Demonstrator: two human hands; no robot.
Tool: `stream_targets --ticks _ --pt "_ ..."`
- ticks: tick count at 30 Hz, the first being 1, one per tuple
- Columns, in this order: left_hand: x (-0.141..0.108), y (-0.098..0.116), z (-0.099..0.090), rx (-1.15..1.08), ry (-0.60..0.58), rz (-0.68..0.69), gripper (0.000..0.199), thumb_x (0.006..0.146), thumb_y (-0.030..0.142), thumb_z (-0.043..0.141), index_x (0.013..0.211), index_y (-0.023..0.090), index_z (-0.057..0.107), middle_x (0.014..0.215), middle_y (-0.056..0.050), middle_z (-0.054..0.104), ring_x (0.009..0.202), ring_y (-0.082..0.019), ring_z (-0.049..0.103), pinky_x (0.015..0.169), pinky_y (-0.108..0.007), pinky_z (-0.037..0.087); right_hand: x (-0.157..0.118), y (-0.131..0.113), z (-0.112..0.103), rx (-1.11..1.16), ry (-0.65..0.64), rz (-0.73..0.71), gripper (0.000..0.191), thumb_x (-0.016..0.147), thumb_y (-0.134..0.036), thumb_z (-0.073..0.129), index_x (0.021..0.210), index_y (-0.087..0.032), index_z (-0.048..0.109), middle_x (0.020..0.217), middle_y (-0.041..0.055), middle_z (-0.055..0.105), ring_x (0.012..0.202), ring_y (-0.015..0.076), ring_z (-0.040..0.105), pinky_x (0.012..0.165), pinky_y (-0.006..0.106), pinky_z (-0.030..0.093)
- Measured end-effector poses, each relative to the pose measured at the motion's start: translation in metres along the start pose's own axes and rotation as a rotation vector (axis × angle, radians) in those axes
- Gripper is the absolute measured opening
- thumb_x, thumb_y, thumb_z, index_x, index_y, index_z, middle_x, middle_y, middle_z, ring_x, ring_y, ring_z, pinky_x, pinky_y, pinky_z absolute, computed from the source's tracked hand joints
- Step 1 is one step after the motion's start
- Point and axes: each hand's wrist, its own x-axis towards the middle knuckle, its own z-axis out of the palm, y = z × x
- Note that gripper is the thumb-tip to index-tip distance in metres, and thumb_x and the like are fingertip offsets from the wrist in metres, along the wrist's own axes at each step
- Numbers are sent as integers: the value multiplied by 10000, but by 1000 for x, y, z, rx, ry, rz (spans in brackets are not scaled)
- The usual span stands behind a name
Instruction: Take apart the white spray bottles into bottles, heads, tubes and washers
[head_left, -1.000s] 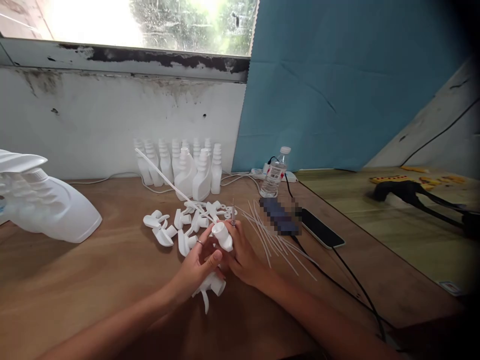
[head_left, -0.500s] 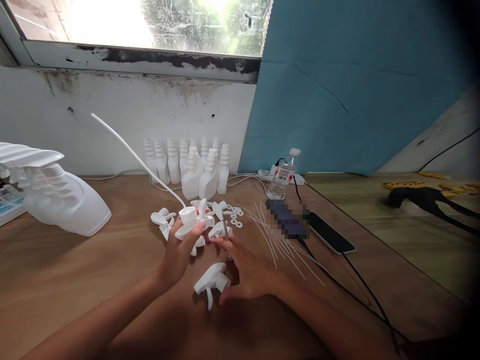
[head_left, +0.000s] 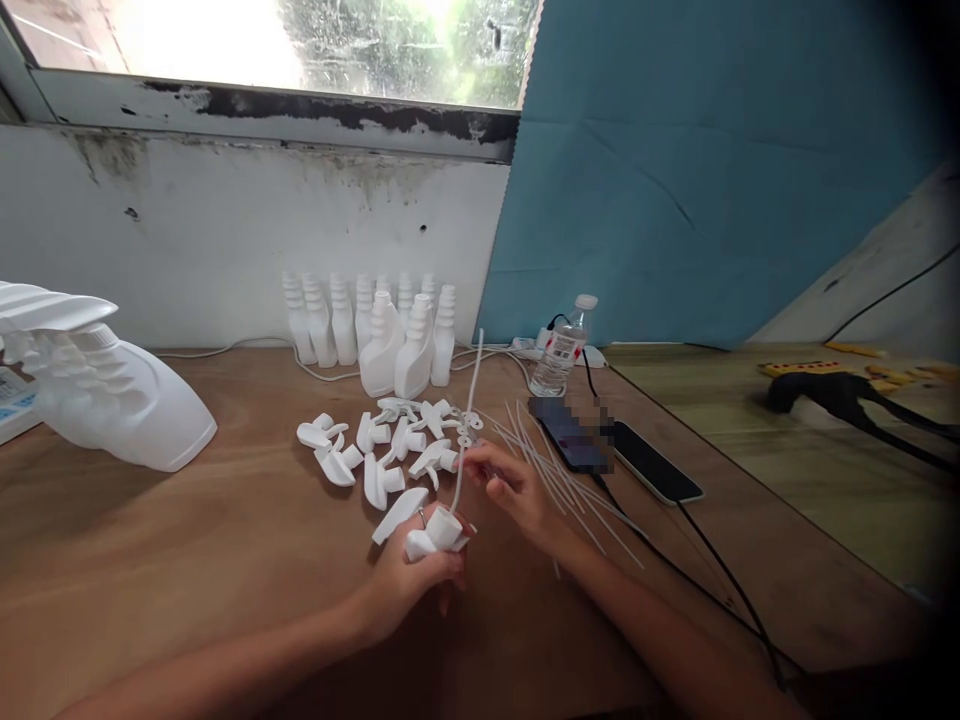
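Note:
My left hand (head_left: 409,575) is closed around a white trigger spray head (head_left: 442,530), its round collar facing up. A thin white dip tube (head_left: 472,385) rises from the collar. Just right of the tube is my right hand (head_left: 514,490), fingers curled around a slim metallic tool that is mostly hidden; its fingertips meet the tube in this view, and I cannot tell whether they touch it. Another white spray head (head_left: 397,515) shows partly behind my left hand. Beyond lie several loose spray heads (head_left: 382,480) and small white washers (head_left: 474,421).
Loose white tubes (head_left: 551,475) lie right of my right hand, beside two phones (head_left: 652,460) with cables. White bottles (head_left: 416,350) stand by the wall, near a clear water bottle (head_left: 562,350). Larger white bottles (head_left: 142,400) lie at left on the wooden table (head_left: 247,560).
My left hand has moved down and right with a spray head; its tube, earlier slanting up-left, now points nearly straight up. My right hand has moved slightly up and right, its fingers curling more.

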Motion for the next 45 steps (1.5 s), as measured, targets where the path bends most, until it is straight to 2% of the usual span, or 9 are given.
stream_targets --ticks 8,11,15,19,26,31,37,40,45 --pt "-2 4 5 86 71 -122 394 844 542 558 858 153 500 591 10 510 460 -86 458 333 -152 275 -8 -8 23 151 -58 119 333 933 -372 511 689 -166 607 676 7 540 644 121 493 620 249 394" --pt "-9 11 11 37 93 -219 431 814 574 577 846 149 520 550 13 511 438 -76 462 338 -133 230 3 -4 8 201 183 177 268 877 -366 585 683 -181 575 664 -5 515 610 113 474 565 233 385" --pt "-19 2 13 89 -178 -218 490 748 602 640 809 125 546 519 3 520 362 -54 394 311 -150 244 22 6 -60 232 733 82 307 787 -419 634 640 -209 464 607 -45 418 471 80 312 441 204 278" --pt "-14 -7 12 175 -282 -95 423 793 526 639 907 133 533 712 -41 575 540 -91 483 466 -190 397 20 14 -110 -398 470 293 371 753 -429 615 532 -194 432 518 -34 377 487 101 344 474 236 277" --pt "-1 1 5 319 -179 54 327 824 420 641 991 143 593 956 -77 584 783 -146 491 682 -248 387 11 11 -101 -918 29 534 440 767 -440 592 475 -194 373 458 -30 375 467 107 349 483 254 220" --pt "5 -2 -9 311 -47 78 281 813 393 666 992 184 609 1098 -81 596 1002 -221 536 837 -287 406 17 4 -86 -432 240 260 316 770 -495 659 792 -212 520 679 -29 467 579 115 441 552 239 348" --pt "10 -7 -14 178 70 -2 302 770 389 718 969 179 633 1142 -72 585 1012 -215 541 854 -287 413 10 -1 -46 345 60 144 292 826 -449 660 891 -226 482 608 -58 516 494 95 470 505 228 388" --pt "10 -11 -15 57 99 -46 322 734 364 757 973 183 637 1070 -57 622 972 -202 568 861 -293 415 4 -5 -29 522 -27 199 473 929 -615 355 899 -189 559 449 -59 453 365 96 379 407 234 331" --pt "12 -13 -18 11 125 -67 324 672 336 799 911 166 661 955 -49 659 936 -205 581 848 -297 417 -2 -4 -20 438 -69 257 342 897 -495 526 831 -163 580 551 -13 555 409 93 466 367 207 311"
